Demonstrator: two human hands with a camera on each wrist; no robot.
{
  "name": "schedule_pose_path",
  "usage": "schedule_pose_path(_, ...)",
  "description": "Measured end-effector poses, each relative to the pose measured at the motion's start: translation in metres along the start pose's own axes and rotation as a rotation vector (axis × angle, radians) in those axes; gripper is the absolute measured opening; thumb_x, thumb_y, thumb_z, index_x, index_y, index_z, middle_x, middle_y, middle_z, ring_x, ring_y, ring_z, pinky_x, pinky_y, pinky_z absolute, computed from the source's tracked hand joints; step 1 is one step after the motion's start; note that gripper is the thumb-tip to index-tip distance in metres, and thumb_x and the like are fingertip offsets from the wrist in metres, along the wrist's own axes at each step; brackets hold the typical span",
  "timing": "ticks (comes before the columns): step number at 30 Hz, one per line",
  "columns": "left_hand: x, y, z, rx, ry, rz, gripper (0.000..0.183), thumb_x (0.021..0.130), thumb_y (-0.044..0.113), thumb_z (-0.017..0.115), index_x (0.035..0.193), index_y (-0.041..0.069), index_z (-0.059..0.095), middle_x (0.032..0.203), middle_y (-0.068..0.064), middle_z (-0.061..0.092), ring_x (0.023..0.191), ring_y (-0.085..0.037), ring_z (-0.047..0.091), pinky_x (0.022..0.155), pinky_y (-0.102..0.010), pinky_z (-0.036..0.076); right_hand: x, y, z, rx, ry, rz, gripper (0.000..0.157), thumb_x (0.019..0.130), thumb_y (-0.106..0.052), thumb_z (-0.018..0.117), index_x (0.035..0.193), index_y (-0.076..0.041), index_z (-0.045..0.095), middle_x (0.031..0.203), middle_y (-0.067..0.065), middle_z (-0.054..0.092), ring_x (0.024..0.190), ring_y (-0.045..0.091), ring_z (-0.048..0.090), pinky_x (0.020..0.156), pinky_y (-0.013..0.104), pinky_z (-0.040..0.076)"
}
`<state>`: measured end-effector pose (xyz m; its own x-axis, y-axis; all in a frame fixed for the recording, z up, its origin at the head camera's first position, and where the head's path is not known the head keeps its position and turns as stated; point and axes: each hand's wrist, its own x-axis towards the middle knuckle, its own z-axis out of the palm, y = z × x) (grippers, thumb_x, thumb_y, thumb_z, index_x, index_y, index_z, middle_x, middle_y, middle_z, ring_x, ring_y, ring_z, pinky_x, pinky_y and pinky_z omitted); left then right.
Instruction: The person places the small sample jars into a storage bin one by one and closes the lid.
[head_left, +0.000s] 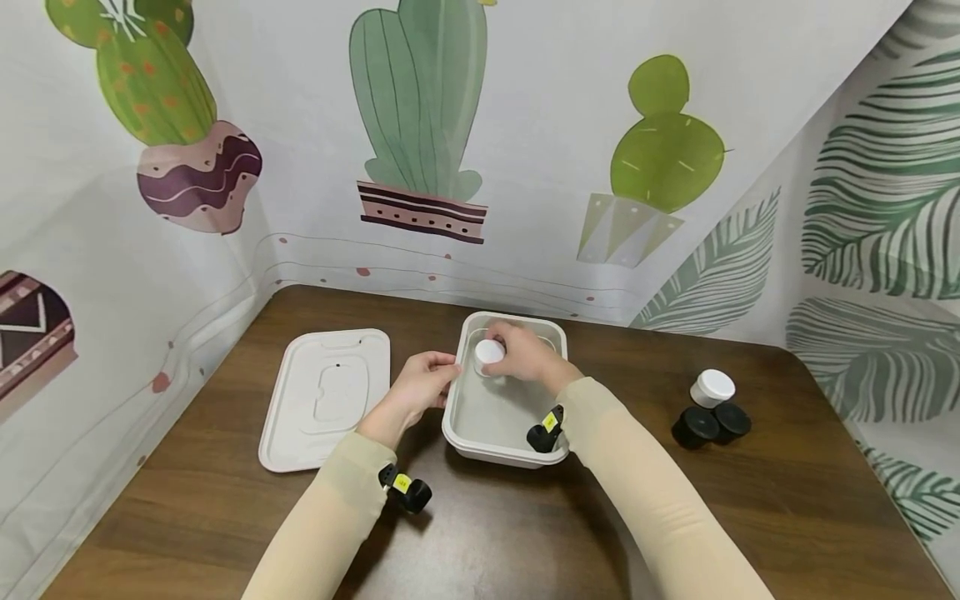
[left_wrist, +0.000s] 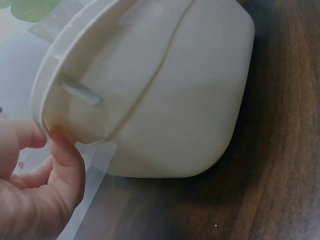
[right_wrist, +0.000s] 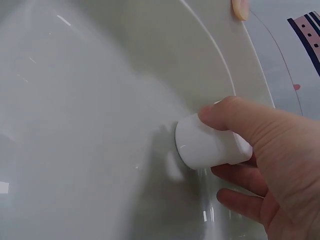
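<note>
A white plastic tub (head_left: 498,454) stands uncovered on the wooden table. My left hand (head_left: 420,385) pinches its left rim between thumb and finger, which the left wrist view shows close up. Inside the tub, near its far left corner, my right hand (head_left: 525,357) holds a small white jar (head_left: 489,353) with a flat white lid. The right wrist view shows the thumb on one side of the jar (right_wrist: 207,142), with other fingers partly hidden behind it. The jar is at or just above the tub's floor; I cannot tell which.
Left of the tub lies its flat white lid (head_left: 288,425). At the right, another white jar (head_left: 711,387) stands beside two black jars, one to the left (head_left: 695,427) and one to the right (head_left: 732,422). A cactus-print cloth (head_left: 525,167) hangs behind the table.
</note>
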<state>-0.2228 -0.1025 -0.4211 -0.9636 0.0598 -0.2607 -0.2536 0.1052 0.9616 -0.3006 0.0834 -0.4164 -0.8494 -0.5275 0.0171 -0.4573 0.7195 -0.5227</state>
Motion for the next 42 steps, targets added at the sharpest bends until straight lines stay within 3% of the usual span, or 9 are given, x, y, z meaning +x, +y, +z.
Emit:
schedule_pose_path(34, -0.0011, 0.0011, 0.0011, -0.004, 0.004, 0.009, 0.031, 0.092, 0.012, 0.056, 0.119, -0.003, 0.055, 0.109, -0.025, 0.063, 0.079, -0.023, 0.065, 0.057, -0.027, 0.054, -0.0006, 0.0010, -0.0009, 0.052, -0.018, 0.002, 0.055, 0.070, -0.023, 0.081, 0.116, -0.006, 0.057, 0.111, 0.009, 0.064, 0.101, 0.021, 0.058, 0.092, 0.035, 0.047)
schedule_pose_path(42, 0.0006, 0.0000, 0.0005, 0.004, 0.003, -0.003, 0.031, 0.092, 0.012, 0.056, 0.120, -0.002, 0.055, 0.108, -0.024, 0.063, 0.078, -0.022, 0.065, 0.057, -0.027, 0.054, 0.0013, 0.0049, 0.0005, 0.062, -0.018, 0.011, 0.057, 0.071, -0.029, 0.080, 0.117, -0.007, 0.056, 0.114, 0.009, 0.064, 0.105, 0.020, 0.059, 0.094, 0.035, 0.046)
